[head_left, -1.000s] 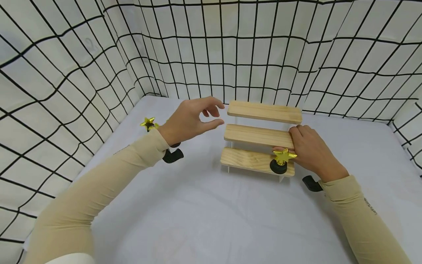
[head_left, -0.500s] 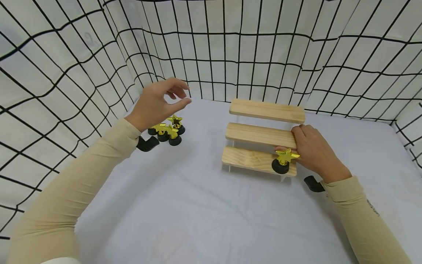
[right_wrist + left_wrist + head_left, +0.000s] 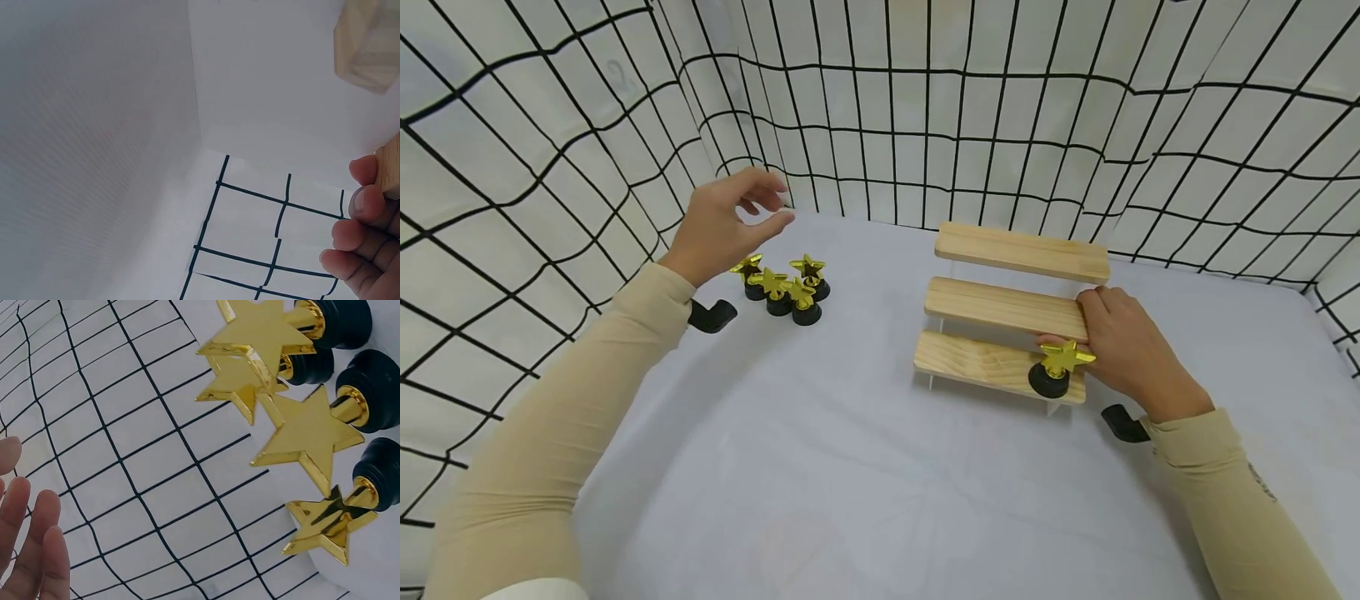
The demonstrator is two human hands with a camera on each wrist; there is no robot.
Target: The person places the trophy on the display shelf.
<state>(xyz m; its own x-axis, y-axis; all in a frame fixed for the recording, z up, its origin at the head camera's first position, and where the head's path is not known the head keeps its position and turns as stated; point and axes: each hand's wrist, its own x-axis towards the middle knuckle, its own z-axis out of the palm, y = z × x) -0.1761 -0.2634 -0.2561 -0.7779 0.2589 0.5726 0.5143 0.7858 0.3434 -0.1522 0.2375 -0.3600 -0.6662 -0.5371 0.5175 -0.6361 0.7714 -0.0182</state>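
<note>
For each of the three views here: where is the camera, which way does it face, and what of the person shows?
Head: looks forward and down at the stepped wooden shelf; both sleeved arms show.
Left wrist: close on four star trophies; left hand fingers at the edge.
Right wrist: faces the grid wall; right hand fingertips on a shelf edge.
Shared: head and left wrist both show the trophy cluster.

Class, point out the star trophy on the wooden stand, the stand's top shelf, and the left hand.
star trophy (image 3: 1063,357), head view, gold star.
top shelf (image 3: 1021,251), head view, board middle.
left hand (image 3: 718,223), head view, back of hand.
</note>
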